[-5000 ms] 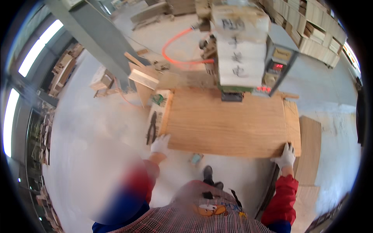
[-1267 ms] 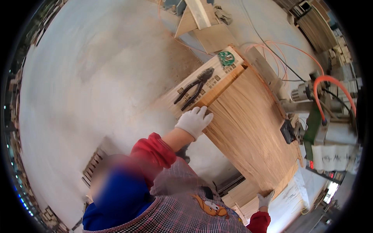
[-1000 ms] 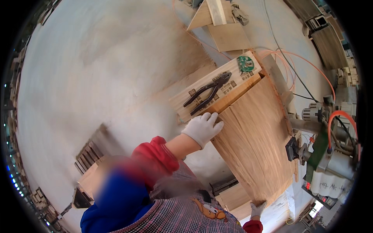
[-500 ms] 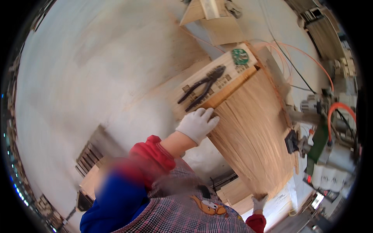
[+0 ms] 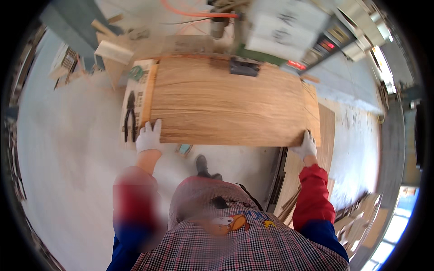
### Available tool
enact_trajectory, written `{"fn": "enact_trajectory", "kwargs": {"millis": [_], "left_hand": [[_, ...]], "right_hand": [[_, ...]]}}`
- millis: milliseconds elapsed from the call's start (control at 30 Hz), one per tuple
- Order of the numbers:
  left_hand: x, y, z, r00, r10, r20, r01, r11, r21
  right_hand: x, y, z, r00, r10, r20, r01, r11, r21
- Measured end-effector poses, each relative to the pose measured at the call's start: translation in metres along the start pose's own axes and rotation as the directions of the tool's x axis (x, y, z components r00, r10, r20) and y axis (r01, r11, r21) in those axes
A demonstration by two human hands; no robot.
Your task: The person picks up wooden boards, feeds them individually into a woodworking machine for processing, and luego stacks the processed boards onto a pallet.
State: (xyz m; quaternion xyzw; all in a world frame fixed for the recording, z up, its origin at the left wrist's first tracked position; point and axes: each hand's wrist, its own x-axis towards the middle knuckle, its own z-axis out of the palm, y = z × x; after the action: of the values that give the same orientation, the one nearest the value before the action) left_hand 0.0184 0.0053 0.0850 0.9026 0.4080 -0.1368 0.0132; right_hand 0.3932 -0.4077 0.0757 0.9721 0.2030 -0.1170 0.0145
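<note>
The left hand (image 5: pixel 149 137) and right hand (image 5: pixel 306 146) grasp the wood-grain panel (image 5: pixel 230 104) at its near corners, where even pressure should hold it steady.

The wooden board (image 5: pixel 221 110) leaves its middle clear, but the black block (image 5: pixel 244 67) obstructs its far edge.

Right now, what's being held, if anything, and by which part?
The left hand touches the wooden board on its near edge, left end; the right hand toward the right end; whether either grips can't be told.
</note>
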Motion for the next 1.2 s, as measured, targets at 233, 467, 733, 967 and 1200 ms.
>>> {"fn": "enact_trajectory", "kwargs": {"millis": [233, 467, 733, 967, 1200], "left_hand": [[-0.001, 0.011, -0.009, 0.995, -0.033, 0.098, 0.022, 0.993, 0.114], [0.003, 0.015, -0.013, 0.992, -0.069, 0.104, 0.053, 0.987, 0.150], [0.003, 0.013, -0.015, 0.993, -0.044, 0.110, 0.023, 0.983, 0.184], [0.003, 0.007, -0.004, 0.998, -0.015, 0.063, 0.004, 0.984, 0.176], [0.004, 0.004, 0.000, 0.999, -0.001, 0.043, -0.007, 0.984, 0.176]], "right_hand": [[-0.020, -0.015, -0.021, 0.994, 0.073, 0.077, -0.073, 0.997, -0.011], [-0.017, -0.018, -0.030, 0.985, 0.109, 0.137, -0.102, 0.993, -0.057], [-0.016, -0.016, -0.029, 0.988, 0.089, 0.129, -0.080, 0.994, -0.070], [-0.015, -0.016, -0.032, 0.984, 0.097, 0.149, -0.085, 0.993, -0.082], [-0.014, -0.017, -0.032, 0.985, 0.102, 0.140, -0.090, 0.992, -0.092]]}}
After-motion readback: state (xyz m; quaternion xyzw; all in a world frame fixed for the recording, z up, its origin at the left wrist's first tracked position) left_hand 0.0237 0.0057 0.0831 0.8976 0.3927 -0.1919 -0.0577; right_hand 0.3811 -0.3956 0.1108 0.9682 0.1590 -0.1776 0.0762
